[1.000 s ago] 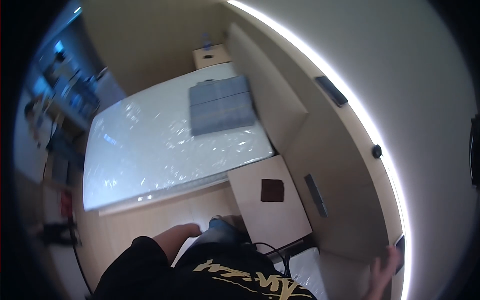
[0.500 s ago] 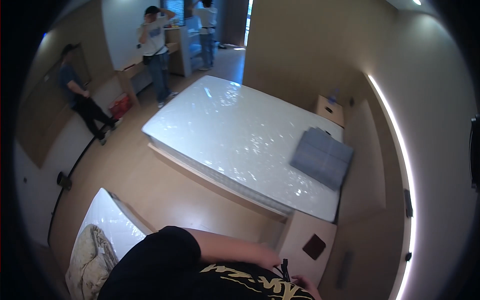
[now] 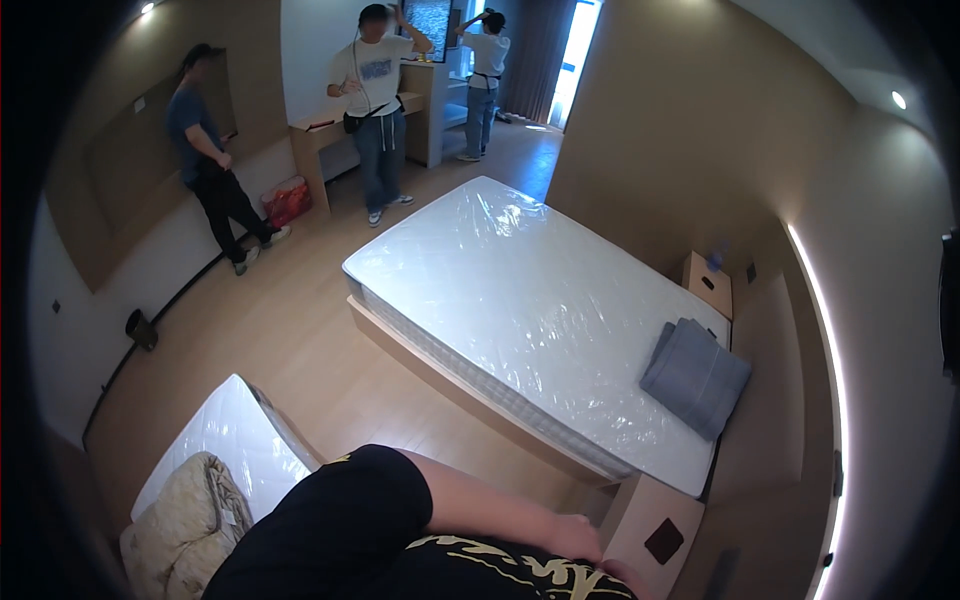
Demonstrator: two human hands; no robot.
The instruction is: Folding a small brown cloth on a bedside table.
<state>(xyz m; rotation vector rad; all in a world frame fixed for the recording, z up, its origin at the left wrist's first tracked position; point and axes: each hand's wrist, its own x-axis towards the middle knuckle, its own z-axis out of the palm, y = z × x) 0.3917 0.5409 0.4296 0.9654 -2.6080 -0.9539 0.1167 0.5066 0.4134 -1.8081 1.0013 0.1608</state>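
My left hand (image 3: 578,539) is in front of my black shirt (image 3: 490,565), its forearm reaching in from the left. Its fingers look curled in, and whatever they may hold is hidden. Only a small part of my right hand (image 3: 628,578) shows at the lower edge, close beside the left one; its fingers are out of sight. Just past both hands stands a light wood bedside cabinet (image 3: 640,515) with a dark brown square (image 3: 664,540) on top.
A plastic-wrapped mattress (image 3: 500,300) on a wood base carries folded grey cloth (image 3: 695,375). Lower left, a second mattress (image 3: 225,430) bears a beige quilt (image 3: 190,520). Three people (image 3: 378,100) stand across the room. A bin (image 3: 141,329) and red bag (image 3: 287,201) are by the wall.
The view has shifted, so the room sits lower and further right in the picture. A black cord-like thing between my hands is no longer visible. One standing person has lowered a hand from the head.
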